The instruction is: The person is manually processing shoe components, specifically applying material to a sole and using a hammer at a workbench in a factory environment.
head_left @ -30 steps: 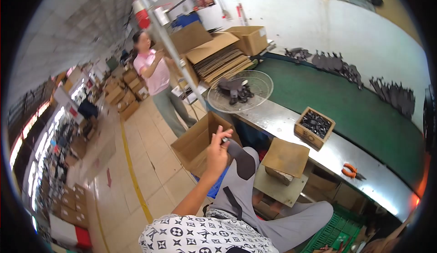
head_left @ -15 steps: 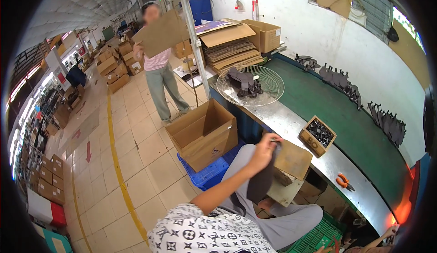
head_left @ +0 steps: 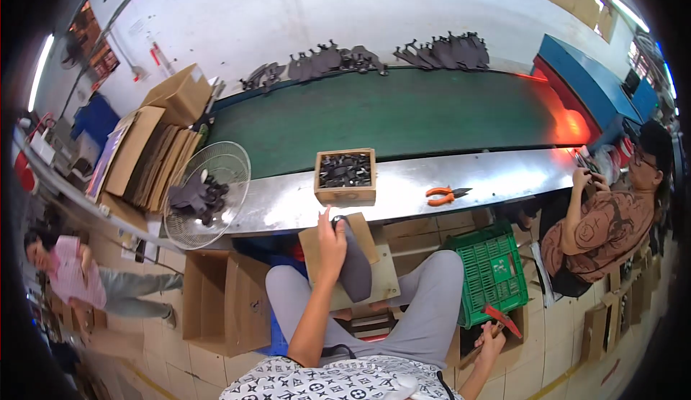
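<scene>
In my left hand (head_left: 331,247) is a flat, dark grey paddle-shaped piece (head_left: 355,267) with a black knob at its far end. It slants over a small stand with a tan top (head_left: 366,236) and a pale metal plate (head_left: 387,276), between my knees. I cannot tell whether the piece touches the top. My right hand (head_left: 490,342), low and to the right, grips the handle of a hammer with a red head (head_left: 502,320). A wooden box (head_left: 345,197) of small black parts sits on the metal ledge just beyond my left hand.
Orange-handled pliers (head_left: 448,196) lie on the ledge (head_left: 410,177). A wire basket (head_left: 245,213) with dark pieces stands left, above an open carton (head_left: 229,306). Beyond runs a green conveyor belt (head_left: 374,112). A green crate (head_left: 497,278) and a seated co-worker (head_left: 612,224) are on my right.
My view has swung to the right, bringing my right hand and its hammer into sight. The left hand still holds the dark grey piece by the stand. The standing person no longer holds up the cardboard sheet.
</scene>
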{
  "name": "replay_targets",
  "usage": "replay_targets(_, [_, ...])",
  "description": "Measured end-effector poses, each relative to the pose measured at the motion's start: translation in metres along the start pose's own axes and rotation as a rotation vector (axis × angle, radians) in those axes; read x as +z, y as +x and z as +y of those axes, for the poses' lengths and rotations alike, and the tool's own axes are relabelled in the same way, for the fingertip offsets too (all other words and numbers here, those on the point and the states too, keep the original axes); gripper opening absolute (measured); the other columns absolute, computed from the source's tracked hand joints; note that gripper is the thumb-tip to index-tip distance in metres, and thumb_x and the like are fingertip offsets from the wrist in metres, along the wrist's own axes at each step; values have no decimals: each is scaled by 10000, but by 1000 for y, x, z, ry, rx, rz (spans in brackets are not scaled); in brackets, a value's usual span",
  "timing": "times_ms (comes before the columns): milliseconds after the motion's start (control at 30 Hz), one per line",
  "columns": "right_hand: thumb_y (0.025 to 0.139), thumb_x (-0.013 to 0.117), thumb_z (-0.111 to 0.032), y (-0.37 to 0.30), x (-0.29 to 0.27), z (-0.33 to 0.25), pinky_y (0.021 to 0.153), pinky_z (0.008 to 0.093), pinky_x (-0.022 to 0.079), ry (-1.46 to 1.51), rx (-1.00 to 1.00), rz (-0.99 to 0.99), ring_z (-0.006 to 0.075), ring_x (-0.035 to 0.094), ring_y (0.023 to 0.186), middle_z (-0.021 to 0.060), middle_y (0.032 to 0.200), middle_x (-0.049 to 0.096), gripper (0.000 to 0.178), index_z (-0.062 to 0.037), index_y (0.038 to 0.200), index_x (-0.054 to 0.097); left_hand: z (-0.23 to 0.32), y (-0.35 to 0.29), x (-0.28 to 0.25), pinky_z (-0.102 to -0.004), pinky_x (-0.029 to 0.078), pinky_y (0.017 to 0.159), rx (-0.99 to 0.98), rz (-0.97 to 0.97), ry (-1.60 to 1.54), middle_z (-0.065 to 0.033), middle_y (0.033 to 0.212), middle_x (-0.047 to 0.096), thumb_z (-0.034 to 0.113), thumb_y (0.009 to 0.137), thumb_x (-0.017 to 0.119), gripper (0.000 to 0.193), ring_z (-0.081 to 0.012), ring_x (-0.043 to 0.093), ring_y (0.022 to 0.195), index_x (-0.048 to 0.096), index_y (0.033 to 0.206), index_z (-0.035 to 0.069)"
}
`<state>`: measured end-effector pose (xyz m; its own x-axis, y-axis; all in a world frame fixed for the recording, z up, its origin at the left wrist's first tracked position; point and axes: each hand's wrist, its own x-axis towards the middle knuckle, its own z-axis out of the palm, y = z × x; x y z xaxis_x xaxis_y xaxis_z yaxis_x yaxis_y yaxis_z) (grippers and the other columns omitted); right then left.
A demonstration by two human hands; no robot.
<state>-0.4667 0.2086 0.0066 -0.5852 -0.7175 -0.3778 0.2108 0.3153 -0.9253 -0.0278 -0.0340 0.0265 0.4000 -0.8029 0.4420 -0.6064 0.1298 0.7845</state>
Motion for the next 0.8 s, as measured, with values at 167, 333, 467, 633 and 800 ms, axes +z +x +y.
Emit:
replay_targets(167, [987,666,-310,-16,16,-19,389,236,360,205,143,30,64,394,450,-42,604,389,297,-59,900,533,14,89,14,-437,460,918,263,-9,137,-146,1067,654,42,904,614,185,-351,588,1013,650,1084,14])
replay_targets(333, [988,660,-268,14,53,-45,375,231,343,120,47,-87,58,401,450,-48,609,400,247,-61,927,542,-33,179,57,-456,493,863,393,-210,582,-126,1001,644,110,877,649,166,-334,602,994,679,1029,52])
replay_targets(467, [985,662,-252,21,75,-63,373,231,329,30,7,-147,50,386,440,-50,590,397,213,-68,953,560,-25,198,61,-464,492,832,595,-331,749,-100,919,629,136,855,650,118,-298,603,958,701,949,86])
replay_targets(633, [985,652,-235,-1,120,-90,359,236,324,-49,-5,-216,59,378,400,-52,558,387,175,-70,1009,599,-24,200,57,-450,493,864,678,-435,822,-96,978,680,182,887,645,132,-294,621,1005,729,924,86])
replay_targets(800, [973,647,-184,-6,136,-77,355,236,324,119,-71,-117,55,362,395,-53,560,381,172,-50,1076,615,-12,195,67,-430,502,862,653,-389,706,-92,952,691,209,870,683,151,-300,625,986,732,874,67])
